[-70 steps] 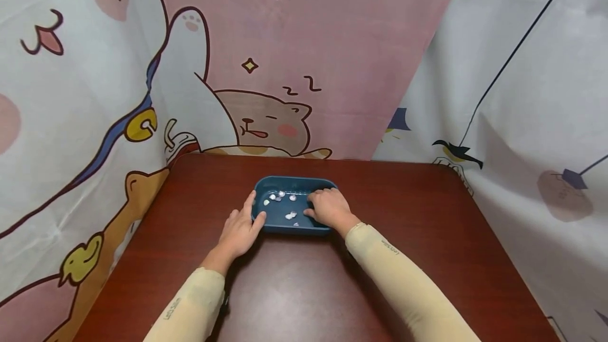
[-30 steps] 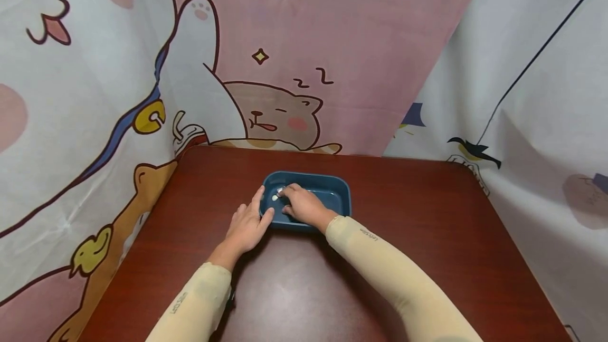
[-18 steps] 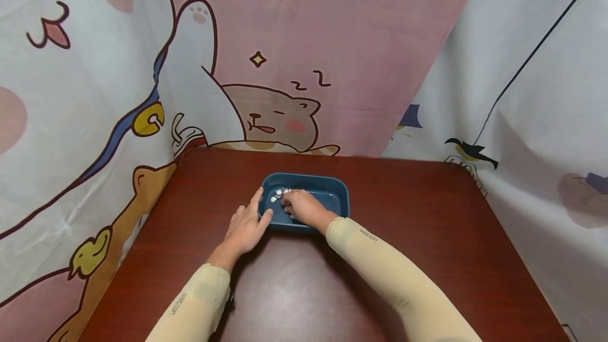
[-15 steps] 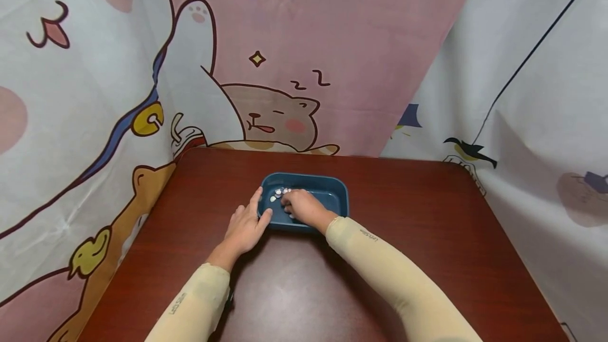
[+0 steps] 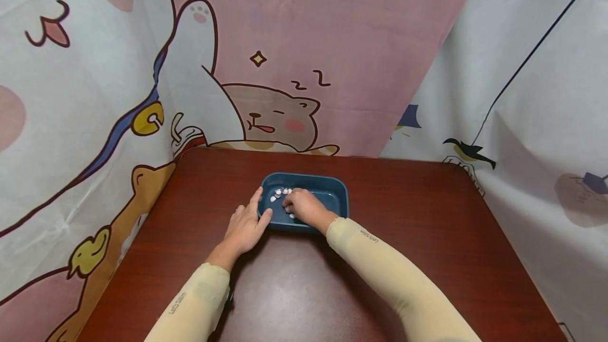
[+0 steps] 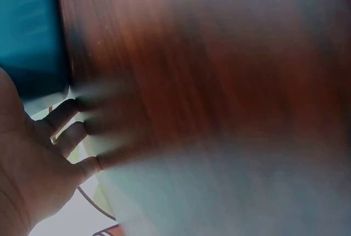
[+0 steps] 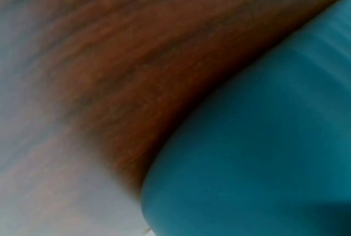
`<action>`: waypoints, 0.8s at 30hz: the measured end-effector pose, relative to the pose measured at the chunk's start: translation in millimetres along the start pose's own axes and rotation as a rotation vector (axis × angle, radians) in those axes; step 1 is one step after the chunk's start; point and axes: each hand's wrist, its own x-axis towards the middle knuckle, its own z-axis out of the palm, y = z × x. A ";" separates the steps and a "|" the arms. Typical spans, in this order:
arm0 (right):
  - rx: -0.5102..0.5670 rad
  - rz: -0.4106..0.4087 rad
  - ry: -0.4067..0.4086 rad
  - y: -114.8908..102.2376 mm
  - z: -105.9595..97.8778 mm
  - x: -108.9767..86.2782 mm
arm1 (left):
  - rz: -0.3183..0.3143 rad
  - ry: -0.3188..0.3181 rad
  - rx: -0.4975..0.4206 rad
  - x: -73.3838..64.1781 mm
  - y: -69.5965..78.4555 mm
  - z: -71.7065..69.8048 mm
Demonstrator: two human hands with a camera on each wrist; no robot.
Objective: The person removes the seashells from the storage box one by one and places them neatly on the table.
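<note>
The bent fingers of the right hand [image 5: 306, 207] dip into a blue-green tray [image 5: 334, 202], the knuckles uppermost; I can't tell whether the fingertips pinch anything. Just beyond them, small, roundish white pieces [image 5: 278, 192] sit in a loose cluster toward the tray's far left corner, and a lone white piece [image 5: 292, 216] lies under the hand near the close wall. The left hand [image 5: 244, 228] grips nothing, its fingers extended, index and thumb spread against the tray's left end. The tray is a smooth, rounded rectangle, faintly ridged outside. Close-fitting cream sleeves [image 5: 389, 268] cover both forearms. Beneath runs a glossy, red-brown wood-grain table [image 5: 404, 226]; behind hangs creased, cartoon-printed cloth [image 5: 356, 41].
</note>
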 end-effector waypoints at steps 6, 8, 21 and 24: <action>-0.027 0.029 0.007 3.9 4.6 -2.2 | 0.006 0.006 -0.005 -1.4 0.7 2.0; -0.029 0.037 0.007 4.9 5.9 -2.6 | 0.013 0.013 -0.002 -1.1 0.4 2.7; 0.024 0.008 0.022 3.3 1.4 1.6 | 0.027 0.045 -0.002 4.1 -4.0 1.6; 0.024 0.013 0.003 3.5 2.1 0.3 | 0.021 0.030 -0.009 3.0 -3.4 2.4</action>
